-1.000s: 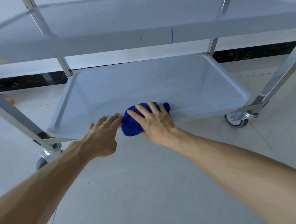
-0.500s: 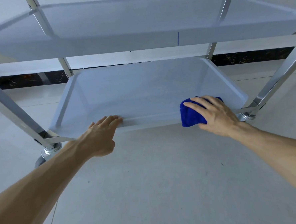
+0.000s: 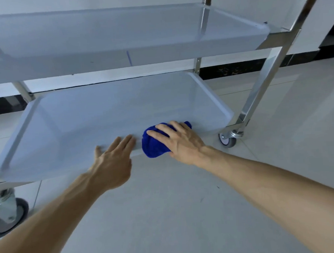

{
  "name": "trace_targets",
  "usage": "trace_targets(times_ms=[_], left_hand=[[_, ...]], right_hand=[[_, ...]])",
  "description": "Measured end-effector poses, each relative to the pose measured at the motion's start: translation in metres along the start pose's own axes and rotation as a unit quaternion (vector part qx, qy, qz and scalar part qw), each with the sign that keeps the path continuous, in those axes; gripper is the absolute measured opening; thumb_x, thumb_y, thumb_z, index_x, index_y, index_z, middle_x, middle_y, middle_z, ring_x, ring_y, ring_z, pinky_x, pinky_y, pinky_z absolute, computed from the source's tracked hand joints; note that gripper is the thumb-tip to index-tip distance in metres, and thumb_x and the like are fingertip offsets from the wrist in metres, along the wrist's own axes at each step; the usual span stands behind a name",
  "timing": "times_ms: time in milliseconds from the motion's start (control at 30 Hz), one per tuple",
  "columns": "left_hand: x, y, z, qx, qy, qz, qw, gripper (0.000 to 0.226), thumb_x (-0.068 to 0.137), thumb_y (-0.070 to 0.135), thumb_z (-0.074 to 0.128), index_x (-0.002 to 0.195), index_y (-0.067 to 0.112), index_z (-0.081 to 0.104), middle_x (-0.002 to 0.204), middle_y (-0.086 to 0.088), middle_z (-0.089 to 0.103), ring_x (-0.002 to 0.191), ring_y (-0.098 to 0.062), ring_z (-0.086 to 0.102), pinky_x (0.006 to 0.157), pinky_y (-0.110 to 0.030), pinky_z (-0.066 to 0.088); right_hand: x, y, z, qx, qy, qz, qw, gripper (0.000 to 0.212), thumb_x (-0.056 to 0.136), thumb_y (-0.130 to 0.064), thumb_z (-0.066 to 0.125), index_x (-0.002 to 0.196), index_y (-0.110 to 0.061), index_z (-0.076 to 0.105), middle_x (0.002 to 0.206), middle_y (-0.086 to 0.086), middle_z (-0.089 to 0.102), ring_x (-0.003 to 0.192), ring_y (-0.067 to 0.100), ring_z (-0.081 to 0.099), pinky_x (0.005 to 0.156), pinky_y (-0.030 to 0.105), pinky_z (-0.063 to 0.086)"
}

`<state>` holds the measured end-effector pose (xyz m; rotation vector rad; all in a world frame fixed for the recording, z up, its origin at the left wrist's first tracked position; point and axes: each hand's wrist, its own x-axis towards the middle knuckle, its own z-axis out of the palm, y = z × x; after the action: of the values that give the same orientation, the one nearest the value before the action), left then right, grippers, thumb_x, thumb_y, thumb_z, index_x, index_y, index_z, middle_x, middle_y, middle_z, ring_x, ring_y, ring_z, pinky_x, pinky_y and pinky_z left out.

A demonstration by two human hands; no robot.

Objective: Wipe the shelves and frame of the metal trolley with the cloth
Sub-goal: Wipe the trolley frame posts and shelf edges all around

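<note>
The blue cloth (image 3: 153, 144) is sitting bunched up on the front edge of the bottom shelf (image 3: 107, 118) of the metal trolley (image 3: 265, 81), a bit right of the middle. The right hand (image 3: 179, 140) is pressing down on it with spread fingers, so it is pushing, not squeezing. The left hand (image 3: 113, 162) is resting flat and loose on the same edge, just beside the cloth, holding nothing. It looks like the front edge is being wiped. Next, the cloth probably needs sliding along the parts not yet rubbed, while the other hand is steadying the trolley on its wheels (image 3: 228, 139).
</note>
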<state>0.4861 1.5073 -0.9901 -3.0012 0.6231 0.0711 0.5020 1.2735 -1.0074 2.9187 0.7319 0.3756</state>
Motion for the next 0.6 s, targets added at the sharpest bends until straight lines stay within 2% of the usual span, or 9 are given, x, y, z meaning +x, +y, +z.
trace_targets(times_ms=[167,333,433,500,600], left_hand=[[-0.003,-0.004,0.003,0.035,-0.031,0.004,0.999,0.072,0.101,0.036,0.037,0.158,0.021,-0.003,0.166,0.009,-0.007,0.153,-0.014,0.002,0.115,-0.052,0.027],[-0.003,-0.008,0.004,0.011,-0.028,0.007,1.000,0.075,0.100,0.036,0.042,0.158,0.022,-0.003,0.166,0.010,-0.008,0.153,-0.014,0.002,0.116,-0.051,0.024],[-0.001,-0.006,0.003,0.007,-0.035,0.005,0.999,0.076,0.099,0.037,0.044,0.158,0.024,-0.003,0.166,0.011,-0.008,0.153,-0.013,0.000,0.118,-0.053,0.022],[-0.001,-0.005,0.004,0.004,-0.030,-0.003,1.000,0.075,0.099,0.037,0.046,0.158,0.023,0.003,0.166,0.011,-0.003,0.153,-0.013,0.003,0.116,-0.055,0.024],[0.002,0.002,0.002,0.011,0.002,-0.023,1.000,0.067,0.095,0.037,0.052,0.153,0.020,0.023,0.160,0.006,0.021,0.147,-0.016,0.020,0.105,-0.055,0.037]], right_hand=[[-0.026,0.060,-0.006,0.019,-0.044,0.016,0.999,0.091,0.083,-0.018,0.073,0.157,-0.033,0.022,0.160,-0.003,0.028,0.139,0.026,0.033,0.112,0.044,0.035],[-0.068,0.132,-0.011,0.002,-0.090,0.082,0.993,0.093,0.084,-0.016,0.071,0.159,-0.031,0.019,0.161,-0.002,0.027,0.141,0.027,0.032,0.116,0.043,0.030],[-0.076,0.139,-0.009,-0.015,-0.082,0.115,0.990,0.093,0.082,-0.014,0.072,0.158,-0.029,0.021,0.159,-0.002,0.029,0.139,0.028,0.034,0.115,0.043,0.029],[-0.070,0.126,-0.005,-0.032,-0.064,0.125,0.990,0.091,0.082,-0.017,0.074,0.158,-0.026,0.023,0.157,0.001,0.032,0.136,0.030,0.036,0.114,0.046,0.029],[-0.056,0.098,-0.001,-0.027,-0.040,0.095,0.994,0.087,0.084,-0.025,0.074,0.157,-0.025,0.026,0.157,0.003,0.033,0.135,0.033,0.037,0.111,0.049,0.031]])
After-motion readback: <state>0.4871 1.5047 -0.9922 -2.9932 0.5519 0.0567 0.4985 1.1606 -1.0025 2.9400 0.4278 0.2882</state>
